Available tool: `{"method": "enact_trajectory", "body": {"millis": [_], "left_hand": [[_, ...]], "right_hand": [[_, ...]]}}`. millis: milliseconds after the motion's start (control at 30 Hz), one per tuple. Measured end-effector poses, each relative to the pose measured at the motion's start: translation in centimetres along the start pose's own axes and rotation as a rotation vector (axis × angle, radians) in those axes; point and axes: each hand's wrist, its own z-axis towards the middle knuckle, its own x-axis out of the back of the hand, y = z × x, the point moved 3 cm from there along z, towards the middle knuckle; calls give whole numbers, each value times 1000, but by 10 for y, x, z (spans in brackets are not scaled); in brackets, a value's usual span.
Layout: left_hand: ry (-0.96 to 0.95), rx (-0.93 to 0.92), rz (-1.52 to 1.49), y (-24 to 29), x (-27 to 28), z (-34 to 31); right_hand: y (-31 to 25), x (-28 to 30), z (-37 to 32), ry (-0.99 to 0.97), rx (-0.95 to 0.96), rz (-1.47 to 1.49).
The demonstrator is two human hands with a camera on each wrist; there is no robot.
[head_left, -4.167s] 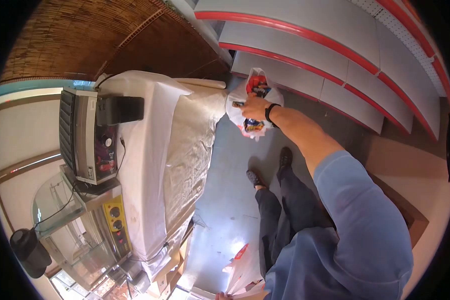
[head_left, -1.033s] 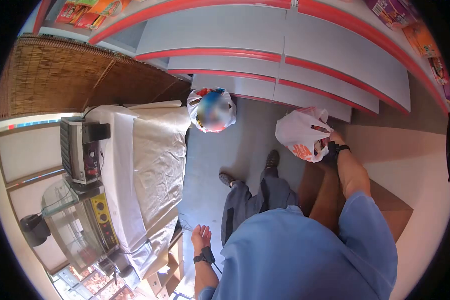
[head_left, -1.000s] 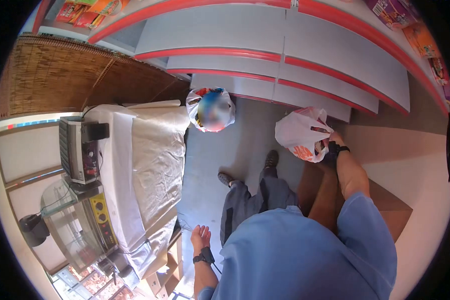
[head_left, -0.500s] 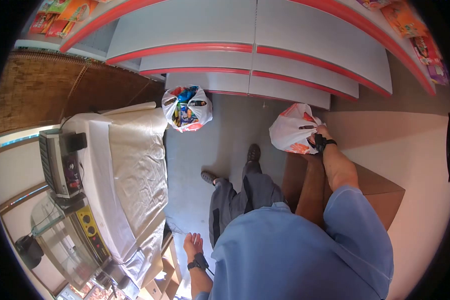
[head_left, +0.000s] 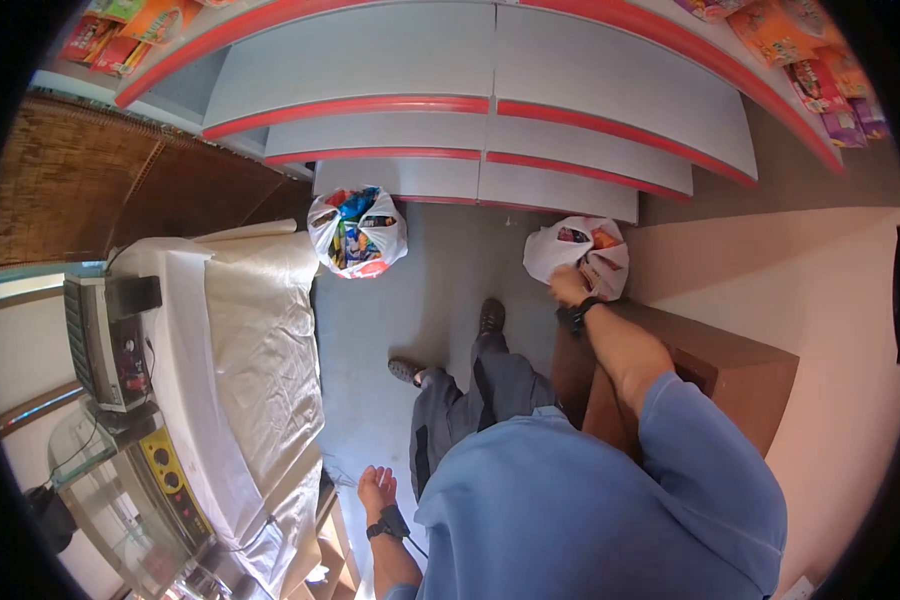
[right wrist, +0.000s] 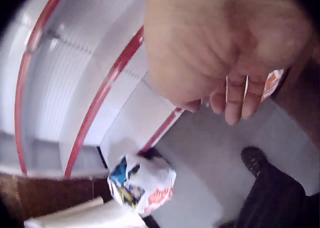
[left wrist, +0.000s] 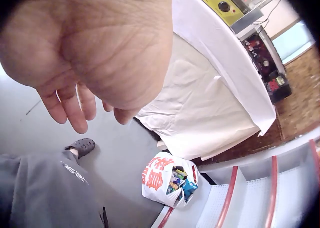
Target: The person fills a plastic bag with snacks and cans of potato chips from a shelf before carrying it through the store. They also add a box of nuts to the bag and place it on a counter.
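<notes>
My right hand (head_left: 570,288) is at the near edge of a white plastic carrier bag (head_left: 545,252) with orange print, which stands beside the brown box. In the right wrist view, the fingers (right wrist: 233,105) hang loosely extended, with nothing between them. Packets show through the bag's top. A second white carrier bag (head_left: 382,256), filled with colourful packets, stands on the floor by the lowest shelf, away from both hands. Low at my left side, my left hand (head_left: 378,490) has its palm turned up and holds nothing; its fingers (left wrist: 75,112) are relaxed.
Grey shelves (head_left: 380,130) with red edges run along the far side, with snack packets (head_left: 815,85) at the upper right. A cloth-covered table (head_left: 260,370) bearing appliances lines the left. The brown box (head_left: 740,350) stands at the right, by the wall (head_left: 830,300).
Earlier, my right hand was at the bag by the shelf while my left held another bag. Later my right hand gripped that bag by the box; now it has let go. The view has shifted.
</notes>
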Motion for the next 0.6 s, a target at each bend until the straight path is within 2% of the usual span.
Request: {"method": "enact_trajectory", "body": {"millis": [33, 67, 100, 133, 167, 200, 233, 300, 367, 433, 467, 500, 533, 567, 600], "left_hand": [[-14, -2, -3, 1, -2, 3], [-18, -3, 4, 3, -5, 3], [-24, -6, 5, 4, -9, 6], [-42, -17, -10, 6, -11, 11], [-63, -24, -9, 6, -7, 18], [-85, -35, -11, 6, -4, 27], [-99, -29, -19, 7, -3, 34], [-120, -28, -16, 9, 3, 45], [-120, -30, -4, 6, 14, 59], [-123, -32, -2, 0, 29, 78], [-132, -36, 0, -6, 37, 90], [-163, -48, -30, -17, 56, 128], [-339, -586, 597, -21, 64, 147], [-324, -551, 574, -20, 61, 144], [-306, -511, 549, -23, 71, 130]], "right_hand": [[-89, -12, 0, 69, -153, 166], [-155, -24, 2, 12, -472, 126], [-269, -7, -2, 117, -462, 155], [-291, -28, 1, 41, -313, -50], [-313, -49, -4, 27, -403, 90], [-337, -60, -3, -103, -386, 77], [-354, -73, -1, -161, -288, -35], [-377, -91, -1, -260, -285, -14], [-384, -102, -2, -266, -242, -47], [-398, -94, -6, -261, -299, -87], [-385, -100, -8, -180, -282, -117], [-393, -91, -10, -208, -367, -145], [-375, -94, -10, -179, -354, -222], [-355, -95, -11, -143, -293, -241], [-378, -81, -17, -193, -423, -330]]}}
